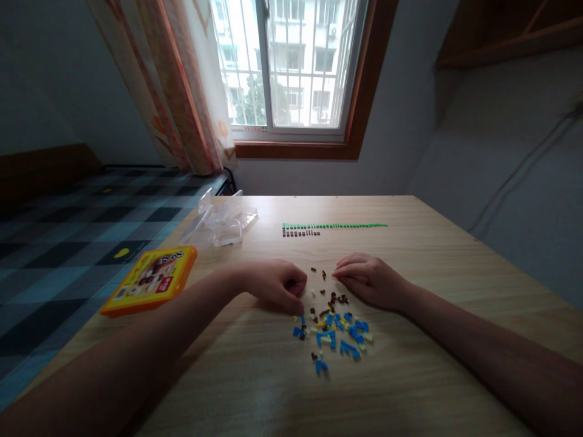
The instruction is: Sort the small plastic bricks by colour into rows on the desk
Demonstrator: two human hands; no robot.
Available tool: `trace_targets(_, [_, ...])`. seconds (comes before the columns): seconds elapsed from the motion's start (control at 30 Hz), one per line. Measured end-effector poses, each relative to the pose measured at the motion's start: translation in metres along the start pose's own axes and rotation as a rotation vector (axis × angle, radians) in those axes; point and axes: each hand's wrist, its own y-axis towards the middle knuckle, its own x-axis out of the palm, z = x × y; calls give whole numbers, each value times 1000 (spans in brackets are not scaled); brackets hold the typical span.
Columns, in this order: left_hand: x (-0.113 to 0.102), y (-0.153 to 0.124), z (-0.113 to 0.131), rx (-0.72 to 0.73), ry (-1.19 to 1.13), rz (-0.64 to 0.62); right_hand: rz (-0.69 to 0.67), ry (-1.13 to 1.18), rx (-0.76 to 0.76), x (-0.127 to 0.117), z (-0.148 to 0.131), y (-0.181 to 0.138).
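Note:
A loose pile of small building bricks lies on the table, with blue bricks [350,349], brown bricks [339,298] and pale yellow bricks [368,337] mixed together. My left hand [277,284] rests at the pile's left edge, fingers curled in and thumb pointing down toward the bricks. Whatever it may hold is hidden. On the other side, my right hand [364,276] has its fingers stretched out low over the table. Its fingertips are beside a few separate brown bricks [323,275]. Farther back run a long row of green bricks [334,226] and a shorter row of dark brown bricks [300,233].
A yellow and orange box [152,279] lies at the table's left edge. Behind it are clear plastic trays [223,221]. A bed with a checked cover [59,224] adjoins the table's left side. Beyond the far edge is a barred window [300,67].

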Motion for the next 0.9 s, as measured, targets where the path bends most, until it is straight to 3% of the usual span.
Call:
trace_targets(0.2, [7, 4, 1, -10, 115, 92, -7, 77, -42, -3, -14, 3])
trace_targets(0.47, [13, 6, 1, 5, 155, 161, -183, 42, -107, -5, -44, 1])
trace_targets(0.7, [12, 7, 3, 4, 172, 156, -253, -105, -107, -4, -43, 0])
trace_targets(0.9, [9, 8, -3, 4, 129, 141, -227, -149, -82, 2, -40, 2])
